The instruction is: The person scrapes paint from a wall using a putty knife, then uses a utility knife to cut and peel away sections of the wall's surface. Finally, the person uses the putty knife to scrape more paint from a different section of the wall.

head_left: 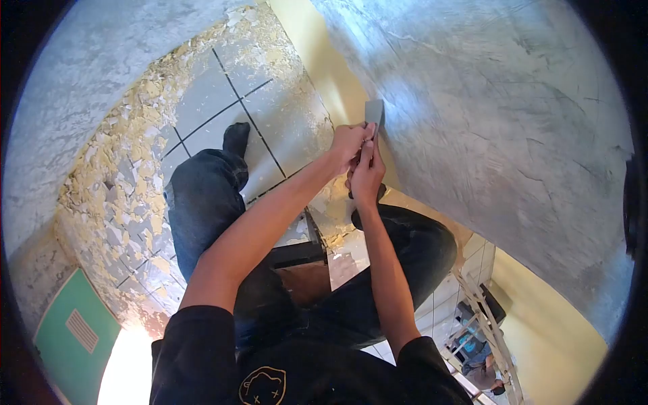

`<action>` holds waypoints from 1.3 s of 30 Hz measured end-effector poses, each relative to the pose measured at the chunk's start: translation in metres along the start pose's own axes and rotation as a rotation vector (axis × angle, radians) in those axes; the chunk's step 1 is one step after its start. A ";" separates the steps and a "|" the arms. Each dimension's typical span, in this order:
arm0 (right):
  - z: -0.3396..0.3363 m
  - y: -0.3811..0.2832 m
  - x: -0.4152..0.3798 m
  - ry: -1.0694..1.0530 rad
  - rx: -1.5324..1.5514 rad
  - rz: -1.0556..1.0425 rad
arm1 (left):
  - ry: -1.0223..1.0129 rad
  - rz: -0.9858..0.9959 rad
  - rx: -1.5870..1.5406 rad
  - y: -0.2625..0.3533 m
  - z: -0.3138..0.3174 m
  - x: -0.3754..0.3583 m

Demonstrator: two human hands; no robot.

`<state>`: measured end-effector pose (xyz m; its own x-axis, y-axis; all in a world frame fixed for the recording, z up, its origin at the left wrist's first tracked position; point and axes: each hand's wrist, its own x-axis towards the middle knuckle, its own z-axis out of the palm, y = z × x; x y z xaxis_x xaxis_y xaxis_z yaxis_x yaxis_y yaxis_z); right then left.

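Observation:
A scraper with a flat grey blade [374,111] is held with its blade against the wall, where the yellow paint [344,84] meets the bare grey surface [472,128]. My left hand [347,145] is closed near the base of the blade. Just below and to the right of it, my right hand [366,177] is closed around the handle, which the fingers mostly hide. The two hands touch or nearly touch.
Yellow and white paint flakes [128,196] cover much of the tiled floor [209,101]. A green panel [74,337] leans at lower left beside a bright light. At lower right are a ladder [496,337] and another person [480,371]. My legs are bent below my arms.

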<state>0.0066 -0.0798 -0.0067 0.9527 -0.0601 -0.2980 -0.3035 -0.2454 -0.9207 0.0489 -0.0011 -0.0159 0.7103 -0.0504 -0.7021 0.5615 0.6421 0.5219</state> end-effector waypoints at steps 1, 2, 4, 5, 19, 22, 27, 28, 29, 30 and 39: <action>-0.004 -0.010 0.008 0.007 -0.006 -0.005 | -0.004 -0.036 -0.031 0.009 0.001 -0.002; -0.010 -0.021 0.017 -0.070 -0.035 0.081 | -0.004 -0.072 -0.061 0.016 0.001 -0.006; -0.006 -0.034 0.017 -0.111 -0.051 0.179 | 0.028 -0.066 -0.084 0.018 0.004 -0.002; -0.004 -0.029 0.013 -0.114 -0.049 0.179 | 0.059 -0.069 -0.108 0.017 0.006 -0.002; 0.003 -0.004 0.029 -0.047 -0.096 0.069 | 0.126 0.026 0.008 0.014 0.005 0.004; 0.010 -0.012 0.031 -0.084 -0.122 0.096 | 0.139 0.059 -0.104 0.016 0.002 0.018; 0.010 -0.018 -0.006 -0.051 -0.042 0.112 | 0.062 0.026 0.082 0.002 -0.009 0.001; 0.007 -0.015 -0.012 -0.025 -0.017 0.093 | 0.025 0.042 0.149 -0.001 -0.008 -0.003; 0.004 -0.012 -0.015 -0.001 0.007 0.068 | 0.022 0.044 0.141 -0.002 -0.006 -0.005; 0.001 -0.007 -0.014 -0.005 -0.001 0.065 | 0.004 0.043 0.131 -0.004 -0.004 -0.006; 0.004 0.003 0.017 0.002 -0.117 -0.085 | 0.064 0.061 0.125 0.010 -0.005 0.021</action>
<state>0.0224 -0.0772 -0.0153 0.9750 -0.0361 -0.2194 -0.2174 -0.3611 -0.9068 0.0669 0.0079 -0.0278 0.7181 0.0374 -0.6949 0.5696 0.5421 0.6178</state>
